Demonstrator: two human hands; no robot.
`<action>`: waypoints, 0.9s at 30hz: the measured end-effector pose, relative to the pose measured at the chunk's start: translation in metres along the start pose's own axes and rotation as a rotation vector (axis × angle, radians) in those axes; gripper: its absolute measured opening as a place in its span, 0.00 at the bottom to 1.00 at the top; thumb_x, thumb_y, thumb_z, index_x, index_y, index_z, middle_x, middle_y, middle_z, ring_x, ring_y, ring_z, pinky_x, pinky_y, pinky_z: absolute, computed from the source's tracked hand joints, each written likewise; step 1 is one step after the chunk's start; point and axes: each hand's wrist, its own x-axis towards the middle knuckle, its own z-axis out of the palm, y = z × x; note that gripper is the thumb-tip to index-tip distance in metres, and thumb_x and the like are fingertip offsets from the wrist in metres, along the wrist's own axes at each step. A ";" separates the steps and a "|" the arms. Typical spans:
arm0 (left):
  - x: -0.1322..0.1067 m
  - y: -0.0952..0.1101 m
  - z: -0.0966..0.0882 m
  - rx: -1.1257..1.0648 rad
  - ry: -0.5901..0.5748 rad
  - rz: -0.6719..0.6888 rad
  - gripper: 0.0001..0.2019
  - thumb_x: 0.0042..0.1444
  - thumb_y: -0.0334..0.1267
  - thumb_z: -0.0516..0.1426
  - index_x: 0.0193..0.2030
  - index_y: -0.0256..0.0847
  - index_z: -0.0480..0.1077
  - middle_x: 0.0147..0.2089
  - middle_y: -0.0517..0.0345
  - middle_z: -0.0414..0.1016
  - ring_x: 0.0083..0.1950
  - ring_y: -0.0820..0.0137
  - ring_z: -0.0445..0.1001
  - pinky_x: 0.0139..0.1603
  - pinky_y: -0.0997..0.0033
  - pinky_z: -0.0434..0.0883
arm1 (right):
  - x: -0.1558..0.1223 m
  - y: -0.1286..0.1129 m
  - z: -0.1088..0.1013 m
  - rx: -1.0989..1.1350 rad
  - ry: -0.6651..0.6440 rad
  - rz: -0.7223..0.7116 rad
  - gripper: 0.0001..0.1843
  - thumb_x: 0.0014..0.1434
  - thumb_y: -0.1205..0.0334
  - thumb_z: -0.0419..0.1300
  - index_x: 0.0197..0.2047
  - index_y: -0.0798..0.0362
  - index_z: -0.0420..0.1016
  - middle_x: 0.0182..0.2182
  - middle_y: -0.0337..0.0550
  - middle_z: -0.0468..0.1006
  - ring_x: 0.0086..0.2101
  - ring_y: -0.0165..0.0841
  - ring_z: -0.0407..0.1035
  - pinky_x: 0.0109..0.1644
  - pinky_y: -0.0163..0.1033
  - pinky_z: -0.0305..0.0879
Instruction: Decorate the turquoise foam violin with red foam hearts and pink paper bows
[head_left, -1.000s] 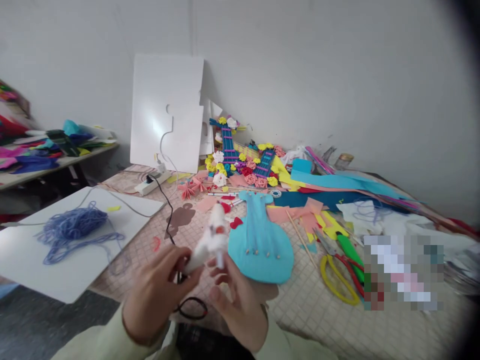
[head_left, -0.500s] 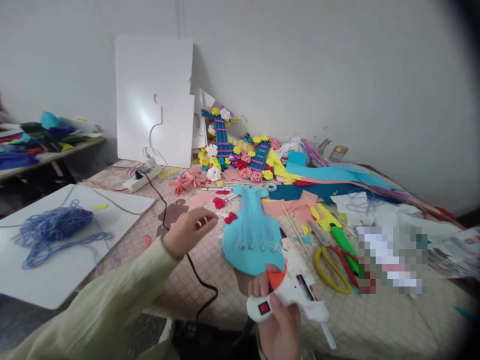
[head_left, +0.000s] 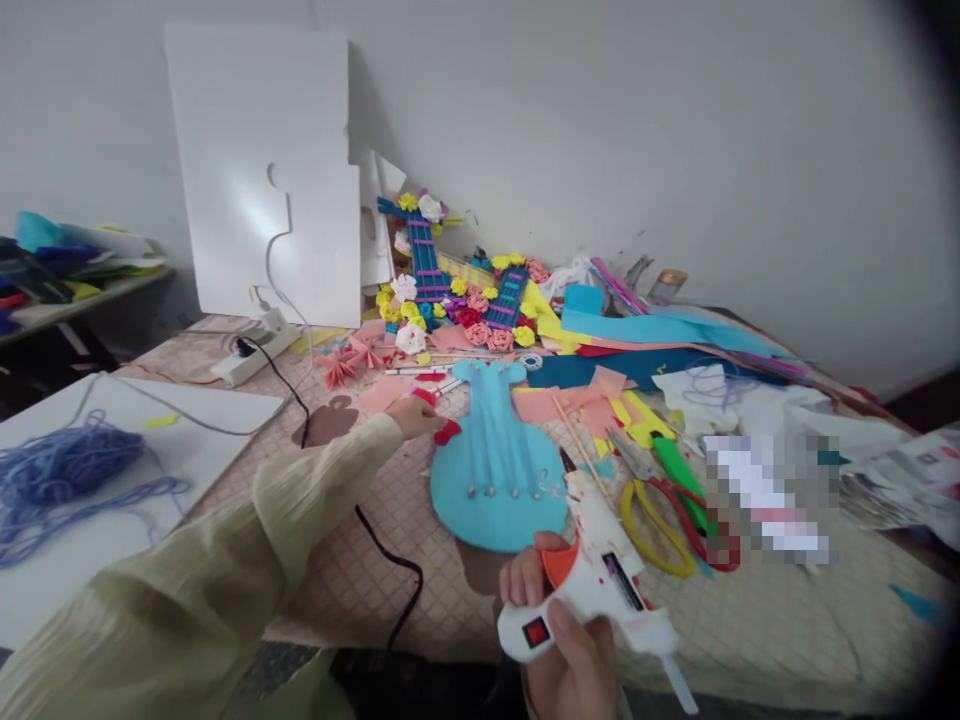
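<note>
My right hand (head_left: pixel 566 640) is closed round a white glue gun (head_left: pixel 592 580) with an orange trigger and a red switch, its nozzle near the lower right edge of a light blue guitar-shaped foam piece (head_left: pixel 491 455). A black cord (head_left: pixel 390 555) trails from the gun across the table. My left hand (head_left: pixel 415 415), arm stretched out in a pale green sleeve, reaches a small red bow piece (head_left: pixel 448 432) beside the guitar's left edge, fingers pinched at it.
Yellow and red scissors (head_left: pixel 667 520), a green-handled cutter (head_left: pixel 679 480), wooden skewers and foam scraps lie right of the guitar. Paper-flower ladders (head_left: pixel 420 260) and white boards (head_left: pixel 270 170) lean on the wall. A power strip (head_left: pixel 251 355) and blue yarn (head_left: pixel 60 470) sit on the left.
The glue gun passed from both hands in front of me to my right hand alone, low at the right. My left hand reached forward to the red bow piece.
</note>
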 end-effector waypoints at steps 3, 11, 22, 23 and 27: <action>0.003 0.000 -0.001 0.015 -0.013 -0.015 0.20 0.41 0.52 0.55 0.13 0.37 0.64 0.13 0.65 0.53 0.19 0.77 0.54 0.22 0.73 0.49 | 0.002 0.000 0.000 0.005 0.015 0.035 0.15 0.53 0.57 0.54 0.46 0.49 0.65 0.25 0.39 0.62 0.27 0.30 0.57 0.29 0.38 0.56; 0.003 -0.002 0.000 -0.013 -0.069 0.002 0.16 0.39 0.50 0.57 0.18 0.37 0.72 0.14 0.62 0.62 0.21 0.76 0.60 0.24 0.75 0.53 | 0.006 -0.004 -0.004 -0.035 0.063 0.057 0.15 0.52 0.57 0.55 0.43 0.50 0.67 0.24 0.39 0.62 0.26 0.31 0.57 0.29 0.39 0.56; 0.001 0.005 0.001 0.008 -0.087 -0.043 0.11 0.37 0.44 0.58 0.21 0.38 0.75 0.19 0.61 0.70 0.25 0.74 0.65 0.26 0.76 0.56 | 0.006 -0.005 -0.003 -0.053 0.057 0.038 0.13 0.54 0.60 0.54 0.44 0.48 0.66 0.24 0.38 0.63 0.27 0.30 0.58 0.31 0.39 0.56; 0.001 0.005 0.001 0.009 -0.083 -0.045 0.11 0.37 0.44 0.58 0.21 0.38 0.75 0.19 0.61 0.69 0.25 0.74 0.65 0.26 0.76 0.56 | 0.006 -0.005 -0.003 -0.059 0.052 0.030 0.13 0.54 0.60 0.54 0.44 0.48 0.66 0.24 0.38 0.63 0.27 0.30 0.59 0.31 0.39 0.57; 0.000 0.008 0.002 0.003 -0.060 -0.051 0.10 0.36 0.44 0.59 0.20 0.38 0.75 0.18 0.61 0.68 0.24 0.74 0.64 0.25 0.76 0.56 | 0.007 -0.006 -0.002 -0.085 0.053 0.027 0.13 0.54 0.59 0.54 0.44 0.49 0.66 0.24 0.38 0.63 0.27 0.30 0.59 0.31 0.39 0.58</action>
